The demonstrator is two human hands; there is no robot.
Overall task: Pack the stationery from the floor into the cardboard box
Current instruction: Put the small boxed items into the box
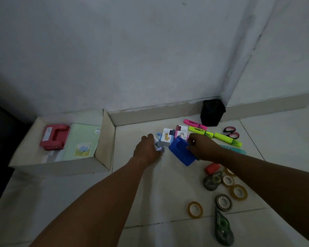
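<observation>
**Both hands grasp items on the floor beside the box**

The left hand (147,148) curls round a small white and grey item (158,144), too blurred to name, low on the tiled floor (150,193). At the far left the cardboard box (103,148) stands open against the wall. Inside it a red punch (53,137) lies on the left, touching a green spiral notebook (82,141) that fills the right part.

Just right of the left hand, two small white cartons (168,136) stand together. In front of them the right hand (202,147) grips a blue punch (181,152), fingers curled over its right end; the punch sits tilted.

Further right lie a pink highlighter (194,123) and yellow-green highlighters (219,136), with a black pen cup (211,113) in the corner behind them and scissors (231,131) beside. A teal ruler (234,148) shows past the right wrist. Nearer the person are a red eraser (212,167), several tape rolls (238,191) and a correction-tape dispenser (223,227).
</observation>
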